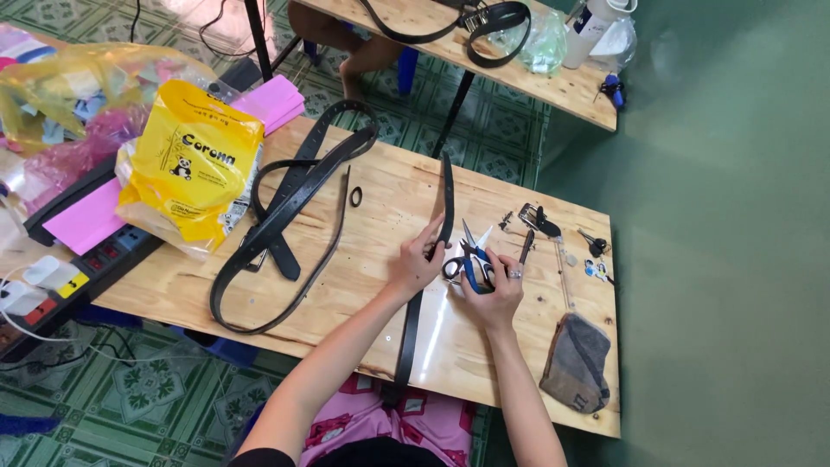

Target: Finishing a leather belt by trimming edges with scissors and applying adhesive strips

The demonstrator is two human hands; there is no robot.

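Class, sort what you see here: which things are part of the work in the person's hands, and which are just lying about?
In use: left hand holding black belt strap; right hand holding blue-handled scissors.

Lying about: pile of black belts, yellow bag, belt buckle, grey cloth, small black loop.

Belts [285, 212] lie on table [363, 285], left of scissors [471, 255]

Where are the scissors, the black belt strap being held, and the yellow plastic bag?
scissors [471, 255]: head view, on the blue handles by the pivot.
black belt strap [446, 195]: head view, on the raised upper part.
yellow plastic bag [190, 164]: head view, on its printed front.
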